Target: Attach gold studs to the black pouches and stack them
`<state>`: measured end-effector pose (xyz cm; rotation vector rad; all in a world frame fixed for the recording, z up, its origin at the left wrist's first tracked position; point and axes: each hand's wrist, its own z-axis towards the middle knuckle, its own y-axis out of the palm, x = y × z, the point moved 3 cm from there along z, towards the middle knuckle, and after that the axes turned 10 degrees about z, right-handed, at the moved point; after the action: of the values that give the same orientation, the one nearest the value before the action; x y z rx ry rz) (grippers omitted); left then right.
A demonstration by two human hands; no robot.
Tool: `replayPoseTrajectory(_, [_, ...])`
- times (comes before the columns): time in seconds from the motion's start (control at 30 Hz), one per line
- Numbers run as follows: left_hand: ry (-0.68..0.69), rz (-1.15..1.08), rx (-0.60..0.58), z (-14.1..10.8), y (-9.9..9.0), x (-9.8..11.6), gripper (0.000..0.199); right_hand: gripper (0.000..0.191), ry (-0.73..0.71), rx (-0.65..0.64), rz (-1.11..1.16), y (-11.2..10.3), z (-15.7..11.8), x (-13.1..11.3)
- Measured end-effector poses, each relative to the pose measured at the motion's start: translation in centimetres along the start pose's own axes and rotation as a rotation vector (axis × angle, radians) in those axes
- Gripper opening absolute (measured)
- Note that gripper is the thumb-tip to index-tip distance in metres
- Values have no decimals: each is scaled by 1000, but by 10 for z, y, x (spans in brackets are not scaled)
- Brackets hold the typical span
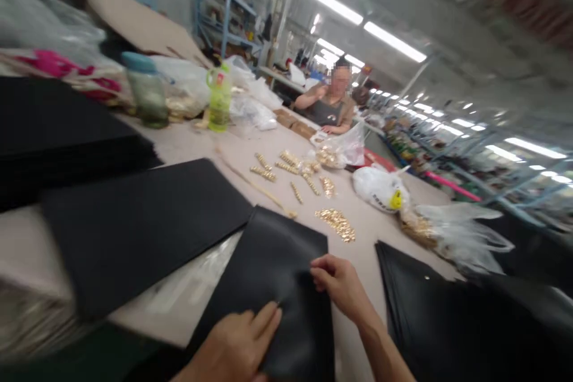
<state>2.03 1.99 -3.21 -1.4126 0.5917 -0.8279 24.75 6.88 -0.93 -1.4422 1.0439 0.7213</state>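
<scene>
A black leather-like sheet (273,250) lies on the table in front of me, apparently on top of others. My left hand (237,340) rests on its lower part with fingers stretched out, their tips beside a small shiny spot (278,303) on the sheet. Over the sheet's right edge is my right hand (338,286), its thumb and fingers pinched together; what they hold, if anything, is too small to make out. Beyond the sheet, small gold-coloured metal pieces (338,224) lie in a loose pile, with several short rows of gold pieces (264,174) farther back.
Black sheets (147,227) lie at left beside a taller black stack (58,137); another black stack (430,310) is at right. A lidded jar (147,92), a yellow-green bottle (219,98) and plastic bags (380,187) stand farther back. A person (329,107) sits across the table.
</scene>
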Motion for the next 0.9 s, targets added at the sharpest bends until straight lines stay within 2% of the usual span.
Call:
replayPoseTrajectory(0.1, [32, 1, -39, -3, -2, 2, 65, 19, 70, -132, 138, 25, -28, 0])
replayPoseTrajectory(0.2, [25, 10, -51, -5, -4, 3, 63, 16, 84, -224, 97, 43, -43, -7])
replayPoseTrajectory(0.27, [32, 7, -42, -6, -5, 4, 62, 14, 50, -234, 10, 49, -47, -14])
replayPoseTrajectory(0.43, [46, -8, 4, -7, -7, 2, 60, 14, -5, -247, -182, 55, -41, -27])
replayPoseTrajectory(0.53, [59, 25, 78, -7, -4, 2, 62, 16, -18, -278, -253, 59, -37, -30])
replayPoseTrajectory(0.6, [73, 89, 174, -6, 4, 3, 52, 17, -3, -292, -297, 61, -33, -28])
replayPoseTrajectory(0.7, [37, 200, 374, -1, 22, 0, 22, 16, 38, -318, -371, 64, -25, -24])
replayPoseTrajectory(0.73, [24, 216, 415, 0, 26, -1, 20, 16, 52, -321, -389, 64, -22, -24])
replayPoseTrajectory(0.8, [30, 206, 431, 0, 29, 0, 22, 14, 77, -316, -402, 64, -20, -26])
replayPoseTrajectory(0.9, [66, 117, 346, -6, 22, 5, 37, 11, 163, -332, -374, 61, -18, -33])
